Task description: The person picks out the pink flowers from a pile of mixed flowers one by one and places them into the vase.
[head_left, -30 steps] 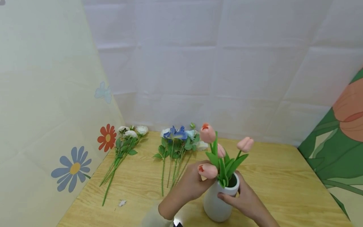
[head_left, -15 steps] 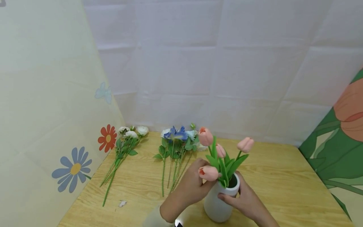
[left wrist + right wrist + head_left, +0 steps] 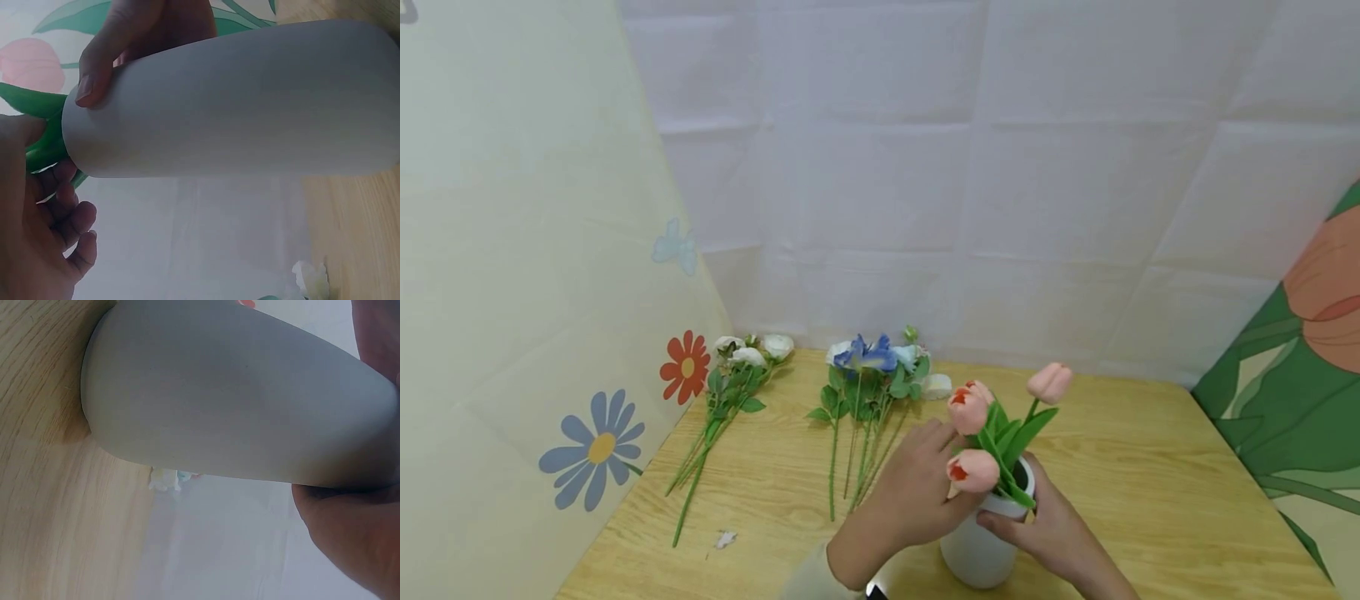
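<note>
A white vase (image 3: 976,552) stands on the wooden table, with pink tulips in its mouth. My right hand (image 3: 1051,527) grips it near the rim, the thumb across the near side. My left hand (image 3: 910,487) is at the left of the rim and pinches a tulip (image 3: 973,471) low down among the green leaves. That tulip's bloom leans left over the hand. Another bloom (image 3: 967,410) sits just above, and a third tulip (image 3: 1049,382) rises on the right. In the left wrist view, thumb and fingers close around the green leaves (image 3: 47,147) right at the vase mouth.
White flowers (image 3: 747,357) on long stems lie at the back left of the table. Several more stems, with a blue flower (image 3: 867,354) among them, lie behind my left hand. A small white scrap (image 3: 725,539) is at the front left. Cloth backdrops (image 3: 865,167) surround the table.
My left hand has shifted a little right. The tall left bloom has dropped lower and to the right, and the front bloom has also moved right. The right hand and vase have stayed put.
</note>
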A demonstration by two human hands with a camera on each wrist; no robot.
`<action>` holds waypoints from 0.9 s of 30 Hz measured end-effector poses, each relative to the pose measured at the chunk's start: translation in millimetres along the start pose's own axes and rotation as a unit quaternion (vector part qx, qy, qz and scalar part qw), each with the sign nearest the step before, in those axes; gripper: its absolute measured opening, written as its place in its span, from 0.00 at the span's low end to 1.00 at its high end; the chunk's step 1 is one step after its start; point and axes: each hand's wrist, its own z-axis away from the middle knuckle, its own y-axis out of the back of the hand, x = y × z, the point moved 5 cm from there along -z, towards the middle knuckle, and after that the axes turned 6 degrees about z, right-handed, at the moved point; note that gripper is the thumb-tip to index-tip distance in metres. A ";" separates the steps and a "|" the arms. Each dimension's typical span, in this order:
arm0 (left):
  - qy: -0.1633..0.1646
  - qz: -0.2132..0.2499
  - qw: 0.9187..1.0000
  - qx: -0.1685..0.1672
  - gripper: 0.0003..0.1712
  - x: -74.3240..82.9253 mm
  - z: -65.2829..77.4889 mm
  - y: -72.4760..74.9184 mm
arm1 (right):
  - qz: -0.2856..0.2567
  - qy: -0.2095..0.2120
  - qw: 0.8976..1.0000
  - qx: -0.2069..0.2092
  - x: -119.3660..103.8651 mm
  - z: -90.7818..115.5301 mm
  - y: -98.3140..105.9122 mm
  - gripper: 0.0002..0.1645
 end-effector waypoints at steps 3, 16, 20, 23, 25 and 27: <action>0.006 0.012 1.000 -0.004 0.30 -1.1 1.7 -1.6 | -0.011 0.007 1.000 -0.003 -0.4 -0.7 -1.1 0.50; 0.038 0.073 0.996 -0.027 0.14 -22.3 12.1 10.0 | 0.022 -0.013 1.000 -0.009 2.0 -2.7 0.6 0.51; 0.054 0.084 0.994 -0.043 0.13 -35.1 19.3 17.5 | 0.032 -0.016 0.999 -0.011 2.6 -2.8 0.7 0.50; 0.077 0.073 0.993 -0.060 0.14 -45.5 25.5 22.6 | 0.033 -0.024 0.999 -0.011 3.2 -3.3 0.5 0.51; 0.093 0.066 0.991 -0.070 0.13 -52.3 29.9 25.5 | 0.033 -0.031 0.999 -0.011 3.8 -3.6 0.4 0.51; 0.108 0.058 0.989 -0.076 0.12 -58.7 34.3 28.3 | 0.033 -0.037 0.999 -0.012 4.2 -4.1 0.2 0.52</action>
